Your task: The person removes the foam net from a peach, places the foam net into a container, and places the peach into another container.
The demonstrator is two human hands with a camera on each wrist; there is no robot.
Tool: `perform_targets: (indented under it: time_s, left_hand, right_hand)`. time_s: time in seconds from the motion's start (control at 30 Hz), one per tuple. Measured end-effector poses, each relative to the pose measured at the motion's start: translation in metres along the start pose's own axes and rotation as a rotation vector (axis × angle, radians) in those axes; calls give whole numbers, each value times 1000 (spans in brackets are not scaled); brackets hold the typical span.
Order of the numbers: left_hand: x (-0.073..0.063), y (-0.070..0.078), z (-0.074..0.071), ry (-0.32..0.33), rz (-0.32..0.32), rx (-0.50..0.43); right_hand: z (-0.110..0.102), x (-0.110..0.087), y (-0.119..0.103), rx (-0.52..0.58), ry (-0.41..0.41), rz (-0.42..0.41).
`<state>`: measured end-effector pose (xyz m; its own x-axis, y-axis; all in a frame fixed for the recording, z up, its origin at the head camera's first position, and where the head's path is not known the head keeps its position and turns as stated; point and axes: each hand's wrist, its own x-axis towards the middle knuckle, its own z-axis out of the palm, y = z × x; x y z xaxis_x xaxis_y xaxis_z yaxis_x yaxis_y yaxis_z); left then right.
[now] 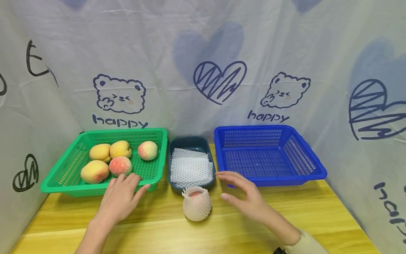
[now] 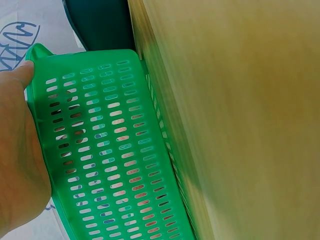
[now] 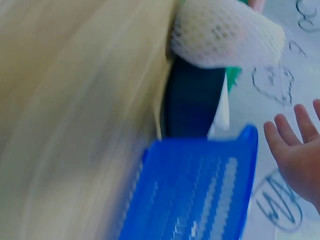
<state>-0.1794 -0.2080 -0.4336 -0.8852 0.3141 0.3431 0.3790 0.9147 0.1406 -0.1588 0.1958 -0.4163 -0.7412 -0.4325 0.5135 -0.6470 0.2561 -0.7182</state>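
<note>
My left hand (image 1: 121, 194) reaches over the front rim of the green basket (image 1: 108, 191), fingers extended near a reddish peach (image 1: 120, 165). Several peaches lie inside, among them a yellow one (image 1: 95, 172) and a pale pink one (image 1: 147, 150). In the left wrist view the hand (image 2: 20, 155) is at the basket's rim, its fingertips mostly hidden. A peach in a white foam net sleeve (image 1: 197, 206) stands on the table, its pink top showing. To its right my right hand (image 1: 245, 195) is held with fingers spread and nothing in them, near the blue basket's front left corner.
A dark teal tray (image 1: 170, 141) between the baskets holds flat white foam net sleeves (image 1: 190, 167). On the right stands the blue basket (image 1: 276, 183), with nothing inside. A printed curtain (image 1: 203, 46) hangs behind and at the sides of the wooden table (image 1: 158, 236).
</note>
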Motion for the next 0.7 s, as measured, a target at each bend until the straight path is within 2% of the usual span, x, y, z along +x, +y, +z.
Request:
perform_targets:
  time_s: [0.13,0.27,0.37,0.43,0.5,0.63,0.7]
  left_hand:
    - [0,-1,-1,2,-5,3]
    - [0,-2,-1,-1,-7,2]
    - [0,-2,0,-2,-9,0]
    - [0,-2,0,-3,-10,-1]
    - [0,-3,0,-6,-12,-1]
    - [1,-3,1,-11,-9,2]
    - [1,-2,2,-10,-6,3]
  right_hand:
    - [-22,-5,7,-178,98,-56]
    - [-43,-14,19,-469,145,-105]
    - [-56,-23,27,-665,162,-93]
    - [-63,-28,32,-759,155,-36]
    - [-69,-33,35,-831,134,57]
    - [-79,-41,42,-941,49,250]
    - [-81,-45,46,-970,3,307]
